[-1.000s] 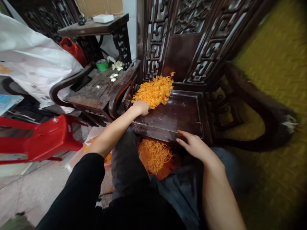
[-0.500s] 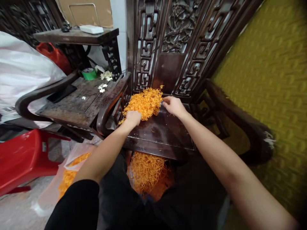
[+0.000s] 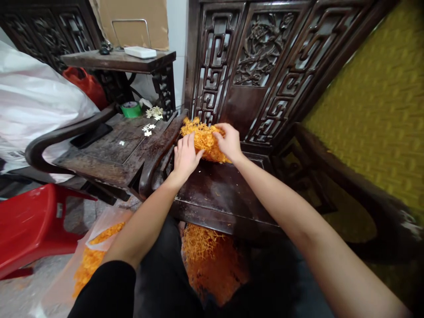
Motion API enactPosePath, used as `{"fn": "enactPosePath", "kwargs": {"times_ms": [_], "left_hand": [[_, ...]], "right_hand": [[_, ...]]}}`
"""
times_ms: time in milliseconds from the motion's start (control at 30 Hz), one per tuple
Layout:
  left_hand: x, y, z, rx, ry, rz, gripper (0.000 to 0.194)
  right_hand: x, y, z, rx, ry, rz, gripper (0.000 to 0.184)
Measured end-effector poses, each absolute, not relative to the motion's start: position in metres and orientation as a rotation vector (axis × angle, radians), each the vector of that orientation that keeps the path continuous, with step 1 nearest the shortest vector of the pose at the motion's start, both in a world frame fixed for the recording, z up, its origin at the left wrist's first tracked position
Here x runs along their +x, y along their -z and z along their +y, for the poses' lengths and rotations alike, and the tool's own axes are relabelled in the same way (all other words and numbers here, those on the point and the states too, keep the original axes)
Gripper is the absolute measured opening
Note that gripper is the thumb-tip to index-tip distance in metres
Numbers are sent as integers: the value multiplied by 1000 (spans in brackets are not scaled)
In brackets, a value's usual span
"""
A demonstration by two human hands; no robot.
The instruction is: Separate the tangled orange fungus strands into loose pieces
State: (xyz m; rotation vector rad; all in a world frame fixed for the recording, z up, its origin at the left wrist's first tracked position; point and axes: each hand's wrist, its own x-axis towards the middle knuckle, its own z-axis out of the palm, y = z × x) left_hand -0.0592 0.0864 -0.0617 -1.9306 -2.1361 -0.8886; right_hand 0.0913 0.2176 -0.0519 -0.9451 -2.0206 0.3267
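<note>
One orange tangle [image 3: 207, 140], rear of dark seat [image 3: 218, 190]. Left hand [image 3: 185, 157] spread open at its left; right hand [image 3: 230, 141] bent against its right, grip unclear; presumably bracketed to gather loose strands.

We see a red plastic chair [image 3: 29, 225], a round green tape roll [image 3: 131, 111] near white flower-shaped pieces [image 3: 154, 113], and a flat white box [image 3: 140, 53].

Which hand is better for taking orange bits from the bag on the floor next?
Probably the left hand. The bag sits low on that side, so that hand is nearer. The right hand is at the right side of the pile and would have to reach across.
</note>
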Motion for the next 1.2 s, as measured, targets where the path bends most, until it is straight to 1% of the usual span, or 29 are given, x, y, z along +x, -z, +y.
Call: {"fn": "enactPosePath", "kwargs": {"times_ms": [67, 133, 200, 233, 300, 367, 433, 533, 600, 700, 867, 933, 1033, 1133, 1200], "left_hand": [[-55, 70, 90, -1948, 869, -2219, 90], [-51, 80, 95, -1945, 965, -2303, 107], [-49, 88, 103, -1893, 1189, -2382, 117], [-48, 91, 107, -1887, 1299, -2409, 117], [-48, 96, 113, -1920, 1441, -2448, 108], [-48, 96, 117, -1963, 1476, -2463, 93], [-48, 93, 119, -1927, 1488, -2416, 78], [-52, 80, 119, -1786, 1575, -2161, 54], [-56, 67, 115, -1676, 1652, -1955, 46], [-62, 45, 107, -1569, 1711, -1723, 47], [-66, 23, 94, -1587, 1694, -1547, 47], [-66, 20, 90, -1590, 1683, -1542, 45], [-66, 19, 88, -1642, 1634, -1567, 44], [-65, 20, 86, -1764, 1513, -1605, 44], [-65, 22, 85, -1820, 1421, -1664, 41]], "right_hand": [[93, 38, 220, -907, -355, -1879, 24], [93, 31, 219, -898, -437, -1852, 21], [92, 31, 217, -890, -568, -1841, 20], [92, 32, 215, -877, -641, -1834, 21], [94, 35, 214, -842, -759, -1813, 22], [100, 36, 217, -819, -804, -1777, 23], [111, 35, 226, -825, -758, -1688, 23], [136, 29, 251, -857, -627, -1443, 24], [155, 25, 271, -850, -542, -1289, 29], [176, 17, 295, -839, -362, -1185, 35], [193, -9, 312, -712, -59, -949, 21], [205, -20, 316, -635, 56, -864, 22], [233, -34, 324, -541, 181, -869, 30], [260, -49, 336, -446, 148, -919, 44], [272, -62, 345, -421, 129, -833, 51]]}}
